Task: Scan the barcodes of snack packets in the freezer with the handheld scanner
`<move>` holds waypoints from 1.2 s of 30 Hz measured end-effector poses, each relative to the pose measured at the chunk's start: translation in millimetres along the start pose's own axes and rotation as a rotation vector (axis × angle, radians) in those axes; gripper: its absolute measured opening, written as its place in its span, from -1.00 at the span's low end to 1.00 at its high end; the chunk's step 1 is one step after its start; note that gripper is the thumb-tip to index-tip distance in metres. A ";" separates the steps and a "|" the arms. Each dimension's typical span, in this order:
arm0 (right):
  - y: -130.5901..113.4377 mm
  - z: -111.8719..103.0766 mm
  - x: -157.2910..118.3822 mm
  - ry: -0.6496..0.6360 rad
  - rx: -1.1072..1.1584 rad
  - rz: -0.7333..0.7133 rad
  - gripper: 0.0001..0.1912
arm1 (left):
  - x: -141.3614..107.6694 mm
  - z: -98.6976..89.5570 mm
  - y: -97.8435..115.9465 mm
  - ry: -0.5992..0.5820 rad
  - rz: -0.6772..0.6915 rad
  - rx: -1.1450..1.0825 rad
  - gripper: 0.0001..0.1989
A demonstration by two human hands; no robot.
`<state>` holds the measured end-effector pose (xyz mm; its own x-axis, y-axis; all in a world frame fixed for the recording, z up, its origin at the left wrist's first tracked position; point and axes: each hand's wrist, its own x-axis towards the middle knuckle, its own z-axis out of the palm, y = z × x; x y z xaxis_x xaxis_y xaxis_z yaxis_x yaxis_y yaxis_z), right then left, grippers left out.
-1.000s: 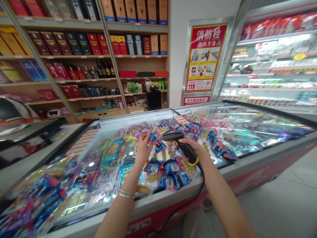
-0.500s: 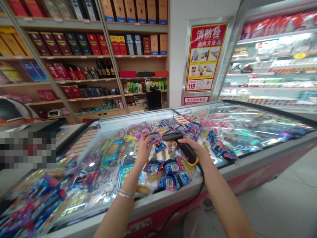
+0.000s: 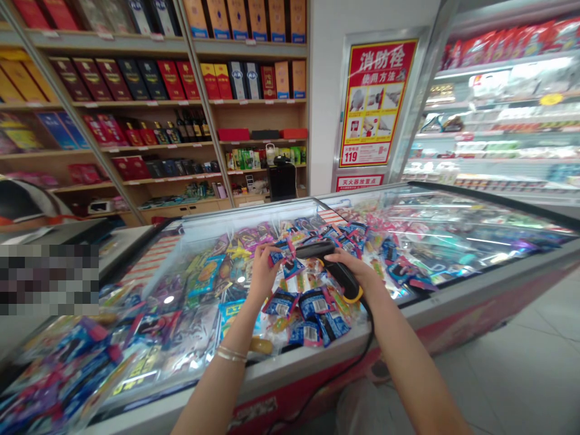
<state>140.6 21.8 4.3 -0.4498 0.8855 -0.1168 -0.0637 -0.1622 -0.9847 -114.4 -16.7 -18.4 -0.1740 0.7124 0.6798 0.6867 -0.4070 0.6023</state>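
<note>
- The left hand (image 3: 263,273) is closed around a small blue packet (image 3: 281,252), held up over the freezer.
- The right hand (image 3: 352,270) grips a black handheld barcode scanner (image 3: 317,249), its head pointing at the packet, just beside it.
- Both hands are over a glass-topped chest freezer (image 3: 254,386) packed with snack packets (image 3: 312,308).

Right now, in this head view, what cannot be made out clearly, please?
Blue packet in the left hand: print too small, fingers cover part.
Barcode scanner in the right hand: front window turned away.
Pixelated patch, far left: blurred.
Chest freezer, right side: glass glare hides packets.
</note>
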 end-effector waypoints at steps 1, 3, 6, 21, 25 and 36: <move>0.2 -0.2 0.3 -0.002 0.000 0.000 -0.70 | 0.1 -0.1 0.5 -0.002 -0.001 -0.003 -0.81; 0.0 -0.2 0.7 -0.009 -0.003 0.002 -0.68 | 0.1 -0.5 1.8 -0.004 -0.003 -0.009 -0.80; -1.1 0.4 1.1 -0.022 -0.010 0.002 -0.67 | -0.2 -1.8 4.1 0.010 -0.007 -0.006 -0.79; 0.5 -0.9 3.0 -0.034 -0.025 -0.018 -0.65 | -2.3 -1.8 2.6 0.011 0.031 0.023 -0.73; -0.2 -0.3 2.0 -0.044 -0.009 -0.021 -0.65 | -2.3 -1.6 1.9 0.000 0.031 0.031 -0.71; -3.4 1.6 -0.7 -0.037 0.013 -0.025 -0.70 | 0.8 0.0 -3.6 0.100 -0.239 -0.088 -0.73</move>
<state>139.7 21.0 7.9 -0.4808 0.8725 -0.0874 -0.0862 -0.1463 -0.9855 -117.0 -14.7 -20.0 -0.3957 0.7360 0.5494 0.5542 -0.2856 0.7818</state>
